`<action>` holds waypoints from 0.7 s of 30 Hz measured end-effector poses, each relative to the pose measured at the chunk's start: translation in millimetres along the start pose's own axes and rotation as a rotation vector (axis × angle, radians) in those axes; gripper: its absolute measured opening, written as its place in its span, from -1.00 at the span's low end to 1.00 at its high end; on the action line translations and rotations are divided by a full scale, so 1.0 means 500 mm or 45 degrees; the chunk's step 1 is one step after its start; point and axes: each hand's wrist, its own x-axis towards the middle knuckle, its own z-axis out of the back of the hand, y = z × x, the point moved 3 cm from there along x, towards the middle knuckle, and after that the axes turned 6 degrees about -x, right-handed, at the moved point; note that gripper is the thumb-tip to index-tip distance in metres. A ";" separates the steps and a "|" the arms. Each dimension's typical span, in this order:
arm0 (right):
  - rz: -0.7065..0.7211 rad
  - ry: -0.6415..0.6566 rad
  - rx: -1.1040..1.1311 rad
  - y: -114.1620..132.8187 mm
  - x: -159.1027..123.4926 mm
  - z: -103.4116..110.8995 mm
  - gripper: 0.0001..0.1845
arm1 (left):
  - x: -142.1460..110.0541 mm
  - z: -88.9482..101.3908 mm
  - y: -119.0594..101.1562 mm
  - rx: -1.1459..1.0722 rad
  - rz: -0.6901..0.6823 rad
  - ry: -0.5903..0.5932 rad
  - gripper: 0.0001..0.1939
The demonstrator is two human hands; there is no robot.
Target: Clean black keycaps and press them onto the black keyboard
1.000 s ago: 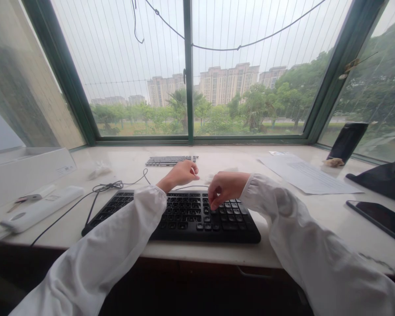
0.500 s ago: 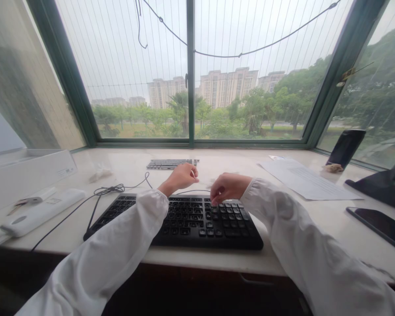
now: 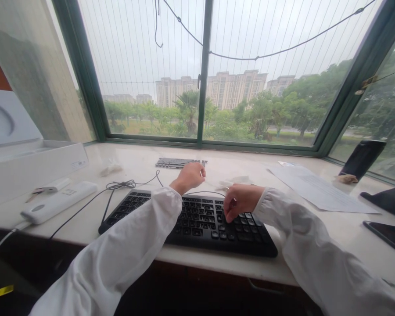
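A black keyboard (image 3: pixel 197 244) lies near the front edge of the white ledge. Many of its main-block positions show bare sockets without caps, while the number pad (image 3: pixel 246 228) at its right has caps on. My left hand (image 3: pixel 191 176) is closed in a pinch above the keyboard's back edge; a small pale bit shows at its fingertips, too small to name. My right hand (image 3: pixel 244 198) is pinched with fingertips down at the keys left of the number pad; what they hold, if anything, is hidden. Behind my left hand lie rows of loose keycaps (image 3: pixel 174 163).
At left are a white box (image 3: pixel 62 158), a white power strip (image 3: pixel 61 202) and a bundled black cable (image 3: pixel 121 184). Crumpled clear plastic (image 3: pixel 111 167) lies behind. Right are paper sheets (image 3: pixel 319 188), a phone (image 3: pixel 386 235) and an upright dark device (image 3: pixel 364 160). A window stands behind.
The view has turned a little left, so everything sits further right. My right hand has come slightly down and nearer over the keys. My left hand stays pinched in about the same place.
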 end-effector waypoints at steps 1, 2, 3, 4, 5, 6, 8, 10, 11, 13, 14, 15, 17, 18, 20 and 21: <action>0.001 -0.008 0.018 -0.004 0.000 0.001 -0.77 | 0.000 0.003 0.004 0.064 0.026 -0.010 -0.89; 0.004 -0.043 0.041 -0.010 0.000 0.004 -0.73 | -0.001 0.007 0.007 0.133 0.062 -0.017 -0.86; 0.006 -0.110 0.068 -0.017 0.000 0.009 -0.68 | -0.003 0.011 0.011 0.202 0.102 -0.017 -0.82; 0.000 -0.203 0.093 -0.026 -0.001 0.016 -0.62 | -0.005 0.015 0.013 0.264 0.140 -0.012 -0.79; -0.026 -0.313 0.117 -0.037 -0.002 0.026 -0.56 | -0.007 0.018 0.015 0.311 0.168 -0.005 -0.76; -0.070 -0.424 0.120 -0.051 -0.004 0.036 -0.50 | -0.009 0.021 0.015 0.342 0.188 -0.001 -0.73; -0.189 -0.609 0.091 -0.081 -0.001 0.058 -0.44 | -0.013 0.026 0.014 0.367 0.203 -0.008 -0.69; -0.363 -0.668 0.011 -0.116 0.015 0.079 -0.41 | -0.016 0.029 0.012 0.364 0.211 -0.023 -0.68; -0.426 -0.685 -0.033 -0.135 0.029 0.091 -0.41 | -0.017 0.029 0.011 0.362 0.216 -0.026 -0.68; -0.487 -0.625 -0.144 -0.172 0.073 0.116 -0.49 | -0.019 0.026 0.009 0.360 0.219 -0.018 -0.71; -0.533 -0.597 -0.220 -0.193 0.100 0.129 -0.55 | -0.019 0.024 0.008 0.360 0.220 -0.005 -0.72; -0.588 -0.578 -0.283 -0.216 0.127 0.143 -0.60 | -0.019 0.022 0.008 0.359 0.217 0.004 -0.73; -0.727 -0.577 -0.363 -0.262 0.183 0.168 -0.69 | -0.019 0.019 0.008 0.352 0.220 0.015 -0.73; -0.762 -0.596 -0.374 -0.283 0.210 0.178 -0.69 | -0.018 0.019 0.009 0.341 0.227 0.013 -0.73; -0.802 -0.631 -0.385 -0.319 0.260 0.192 -0.65 | -0.017 0.018 0.012 0.277 0.234 0.021 -0.74; -0.814 -0.641 -0.387 -0.334 0.282 0.195 -0.64 | -0.017 0.017 0.013 0.218 0.222 0.034 -0.74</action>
